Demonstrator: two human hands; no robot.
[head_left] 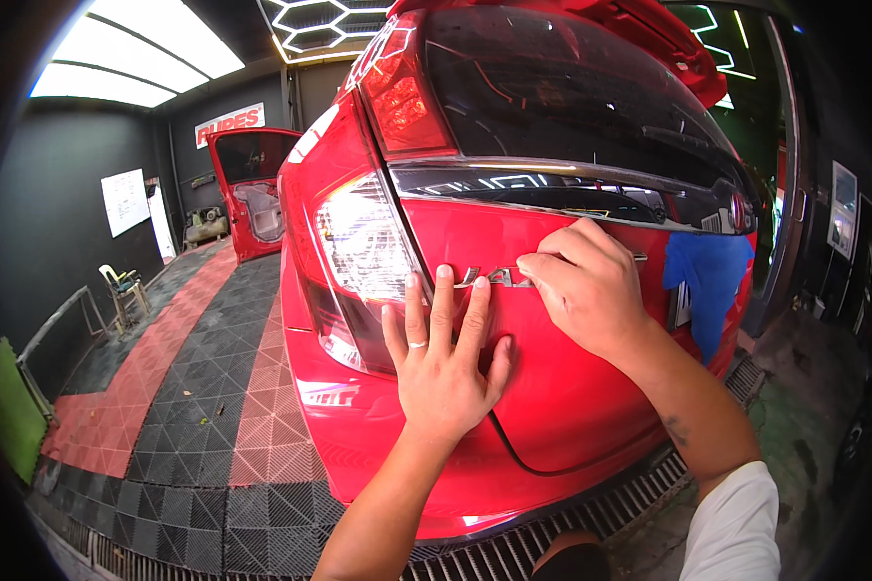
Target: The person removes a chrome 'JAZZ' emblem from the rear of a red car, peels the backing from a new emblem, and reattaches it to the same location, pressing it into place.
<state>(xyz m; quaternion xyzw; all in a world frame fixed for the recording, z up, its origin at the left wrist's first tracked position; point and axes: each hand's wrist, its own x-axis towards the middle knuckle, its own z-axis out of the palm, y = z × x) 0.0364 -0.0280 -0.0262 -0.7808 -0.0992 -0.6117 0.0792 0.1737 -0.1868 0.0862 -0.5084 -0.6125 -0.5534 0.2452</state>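
Observation:
The rear of a red car [562,416] fills the middle of the view. On its tailgate sits a row of chrome letters [502,277], partly covered by my right hand. My left hand [446,382] lies open, fingers spread, on the red panel just below and left of the letters, its fingertips near the clear tail light [358,237]. A ring shows on one finger. My right hand [591,286] is closed in a pinch at the letters; whatever its fingertips grip is hidden. A blue cloth [712,271] hangs on the tailgate to the right, partly over the number plate.
At the left, a car door [252,194] stands open over black and red floor tiles [184,407]. A chair [121,290] and an air compressor [205,225] are farther back. A drain grate [639,499] runs below the bumper.

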